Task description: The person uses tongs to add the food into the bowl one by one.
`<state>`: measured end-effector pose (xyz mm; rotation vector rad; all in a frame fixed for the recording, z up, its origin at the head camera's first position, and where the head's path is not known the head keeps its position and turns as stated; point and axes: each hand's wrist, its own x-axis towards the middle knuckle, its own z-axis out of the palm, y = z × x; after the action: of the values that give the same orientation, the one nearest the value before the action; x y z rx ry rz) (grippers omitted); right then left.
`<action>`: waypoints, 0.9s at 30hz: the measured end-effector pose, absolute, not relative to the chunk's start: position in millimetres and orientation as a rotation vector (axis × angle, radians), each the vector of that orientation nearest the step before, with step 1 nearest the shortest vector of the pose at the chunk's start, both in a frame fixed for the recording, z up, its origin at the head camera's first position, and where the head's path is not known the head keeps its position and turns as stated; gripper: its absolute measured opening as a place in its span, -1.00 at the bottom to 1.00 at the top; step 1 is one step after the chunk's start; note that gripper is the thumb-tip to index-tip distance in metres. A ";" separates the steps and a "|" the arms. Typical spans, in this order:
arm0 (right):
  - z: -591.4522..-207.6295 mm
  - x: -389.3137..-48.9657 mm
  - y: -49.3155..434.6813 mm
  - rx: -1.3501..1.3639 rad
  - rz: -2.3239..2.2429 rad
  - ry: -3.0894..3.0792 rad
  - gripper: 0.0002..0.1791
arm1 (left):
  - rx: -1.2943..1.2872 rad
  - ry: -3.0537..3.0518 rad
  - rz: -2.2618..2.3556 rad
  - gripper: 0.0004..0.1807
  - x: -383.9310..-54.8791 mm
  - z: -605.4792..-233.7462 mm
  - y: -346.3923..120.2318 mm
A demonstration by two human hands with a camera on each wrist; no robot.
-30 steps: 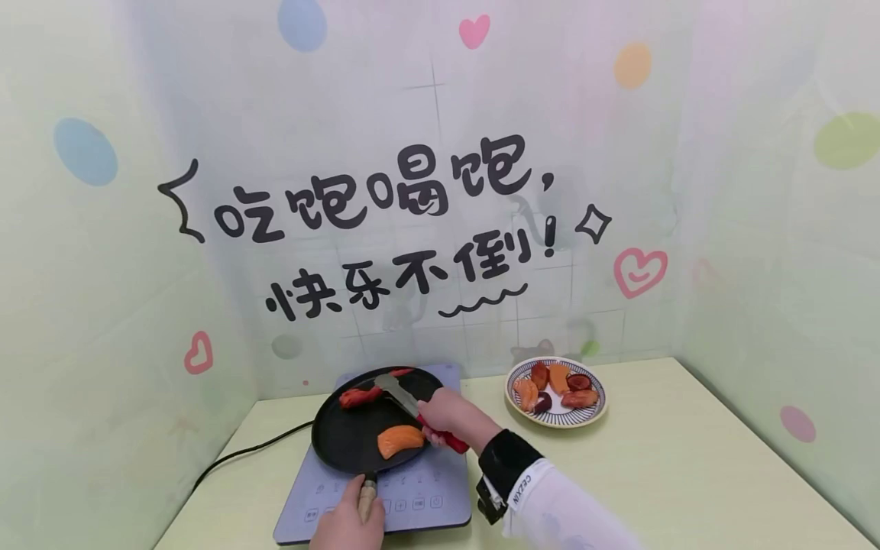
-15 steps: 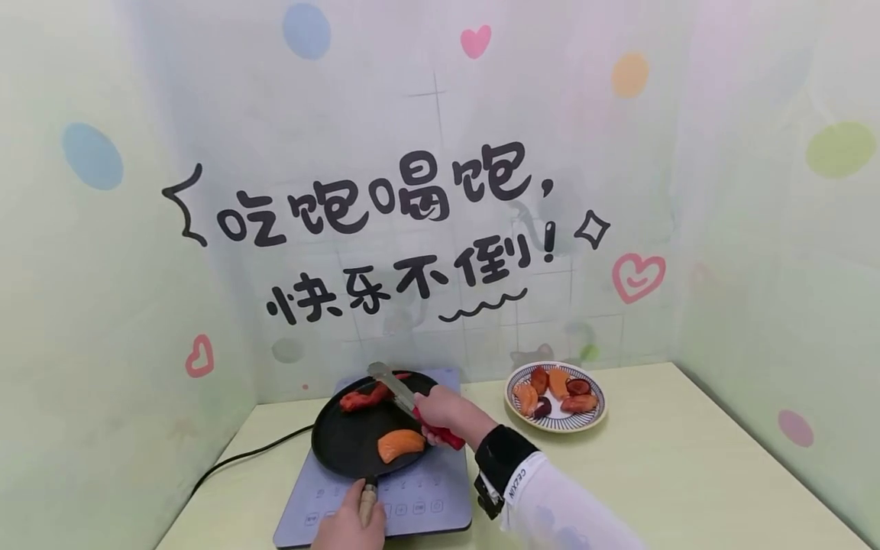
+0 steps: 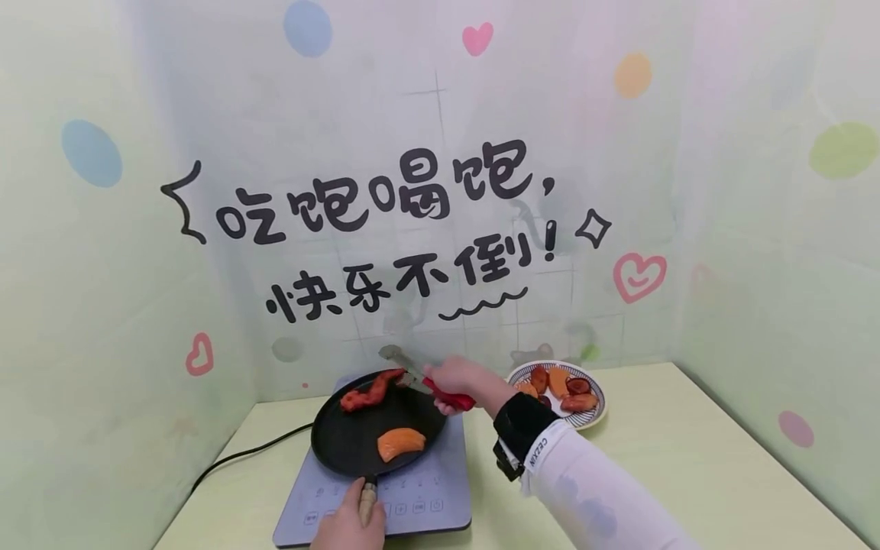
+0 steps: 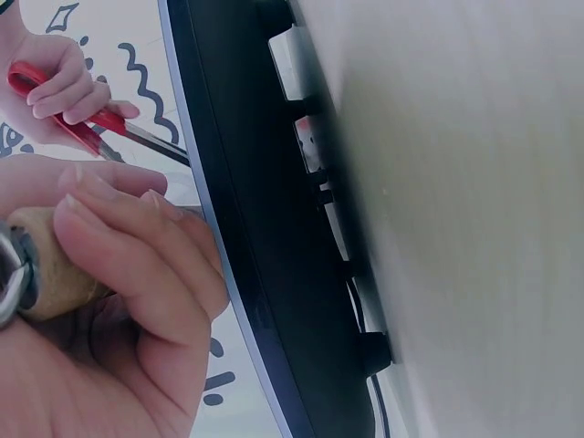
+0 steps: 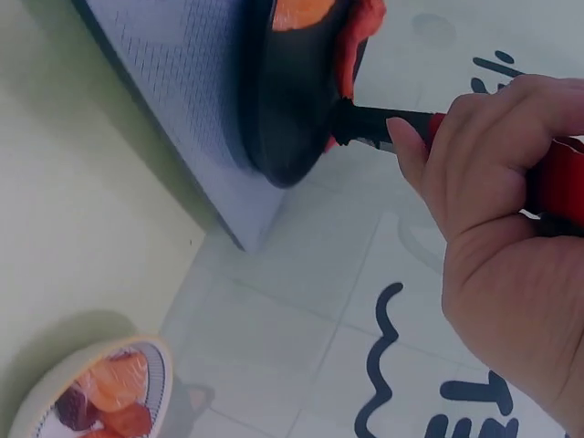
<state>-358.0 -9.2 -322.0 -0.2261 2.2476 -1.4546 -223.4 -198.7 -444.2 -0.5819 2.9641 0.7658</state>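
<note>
My left hand [image 3: 347,527] grips the wooden handle [image 3: 367,504] of a round black frying pan [image 3: 344,439], its fingers curled round the wood [image 4: 59,265] in the left wrist view. The pan sits on a flat induction cooker [image 3: 447,473]. In my right hand [image 3: 459,376] is a pair of red-handled tongs [image 3: 454,399], arms spread. One metal tip rises above the pan's far rim; the other is right at the end of a long, lumpy red food piece [image 3: 367,396]. An orange salmon slice [image 3: 401,443] with pale stripes lies in the pan's near right part.
A patterned plate [image 3: 591,420] with several orange, red and dark food pieces stands at the back right, partly covered by my right wrist. A black cable [image 3: 254,447] runs left from the cooker. A printed wall [image 3: 385,336] closes off the table's back.
My right hand has moved up and to the right with the tongs, whose arms have spread apart. My left hand stays on the pan handle, and the food in the pan lies where it was.
</note>
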 end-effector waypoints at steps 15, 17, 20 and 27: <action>-312.4 -337.5 51.7 -0.280 -1.623 2.295 -0.40 | -0.571 2.974 0.758 -0.32 -223.4 -445.3 -203.4; -319.8 -330.8 50.7 -0.315 -1.626 2.292 -0.39 | -0.570 2.979 0.761 -0.33 -223.1 -444.0 -205.6; -335.7 -323.1 39.9 -0.370 -1.581 2.297 -0.39 | -0.564 2.983 0.783 -0.33 -223.6 -442.0 -207.0; -367.4 -318.3 6.1 -0.344 -1.449 2.421 -0.36 | -0.542 2.968 0.820 -0.32 -223.1 -442.4 -201.3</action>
<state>-318.3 6.1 -367.4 -0.3437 2.4213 -1.4494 -223.1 -201.3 -442.4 -0.5421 2.9683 0.8197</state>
